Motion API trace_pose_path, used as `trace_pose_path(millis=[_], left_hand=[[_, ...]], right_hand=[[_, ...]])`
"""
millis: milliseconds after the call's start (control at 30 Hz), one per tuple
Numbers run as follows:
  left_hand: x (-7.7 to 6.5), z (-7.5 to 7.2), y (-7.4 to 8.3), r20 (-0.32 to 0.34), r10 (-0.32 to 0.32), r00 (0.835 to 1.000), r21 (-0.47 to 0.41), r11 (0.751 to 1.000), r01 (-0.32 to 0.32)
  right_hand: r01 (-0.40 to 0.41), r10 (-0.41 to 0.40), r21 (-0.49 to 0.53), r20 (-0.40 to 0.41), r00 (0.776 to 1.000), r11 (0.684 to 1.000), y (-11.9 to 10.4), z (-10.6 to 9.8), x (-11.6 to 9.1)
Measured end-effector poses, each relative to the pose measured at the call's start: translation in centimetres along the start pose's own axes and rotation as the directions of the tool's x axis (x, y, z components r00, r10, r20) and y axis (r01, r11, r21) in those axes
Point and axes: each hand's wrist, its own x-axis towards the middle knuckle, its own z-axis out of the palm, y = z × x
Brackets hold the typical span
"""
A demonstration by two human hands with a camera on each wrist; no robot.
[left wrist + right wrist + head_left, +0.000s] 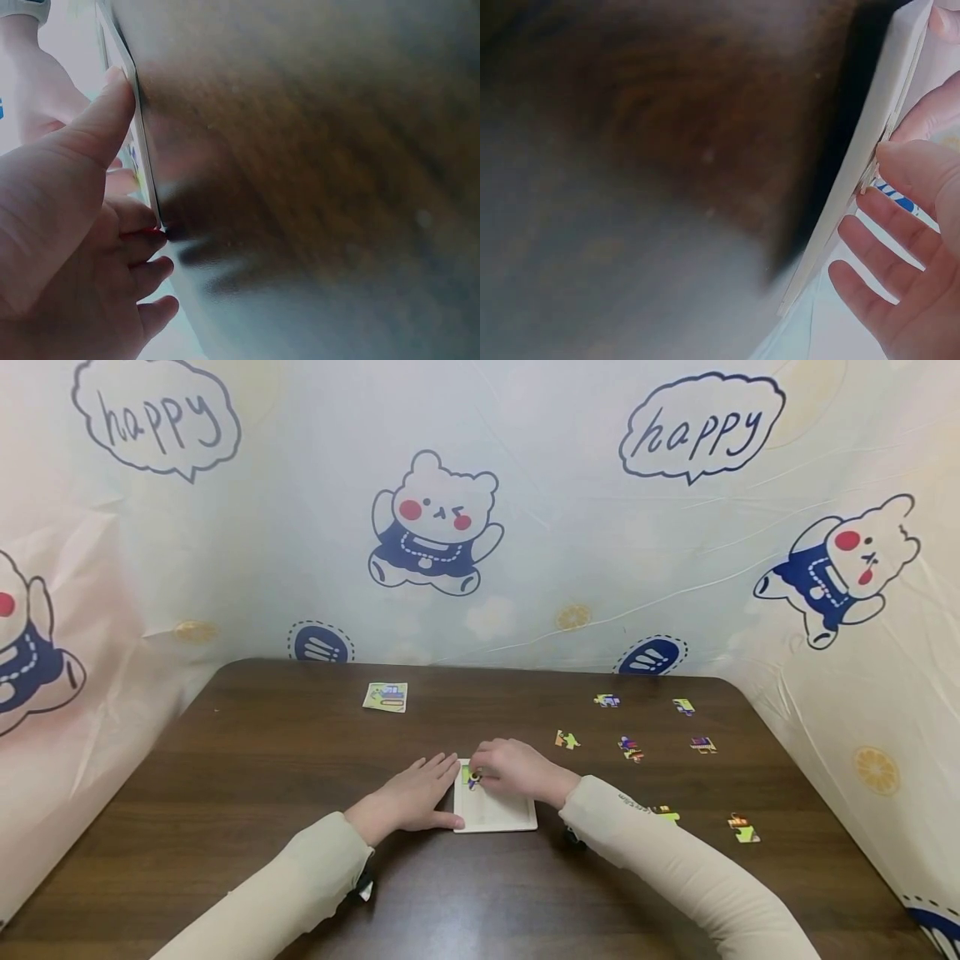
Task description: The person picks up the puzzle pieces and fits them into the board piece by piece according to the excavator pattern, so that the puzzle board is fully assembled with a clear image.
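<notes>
While R hand (pixel 519 768) pinches pc (pixel 473 780), 7 loose pcs (pixel 630 749), 1 tray (pixel 502 812)

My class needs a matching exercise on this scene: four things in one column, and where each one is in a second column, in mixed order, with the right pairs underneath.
Things
1. left hand
2. right hand
3. picture card
4. loose puzzle pieces

Places, seen from the head camera
A. scattered on the table, to the right of the white tray
B. over the white tray, fingertips at a puzzle piece
C. lying flat beyond the white tray, toward the left
D. at the left edge of the white tray

Right pairs: 1-D, 2-B, 3-C, 4-A
</notes>
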Motion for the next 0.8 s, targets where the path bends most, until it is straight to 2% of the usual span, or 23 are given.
trace_pose_path(millis=[600, 800], left_hand=[[0.00, -0.01, 0.02, -0.003, 0.001, 1.000, 0.008, 1.000, -0.001], [0.04, 0.04, 0.01, -0.001, 0.000, 1.000, 0.014, 1.000, 0.000]], right_hand=[[0.022, -0.022, 0.010, 0.016, 1.000, 1.000, 0.08, -0.22, 0.17], [-0.015, 0.013, 0.034, 0.051, 0.999, 0.999, -0.13, -0.41, 0.05]])
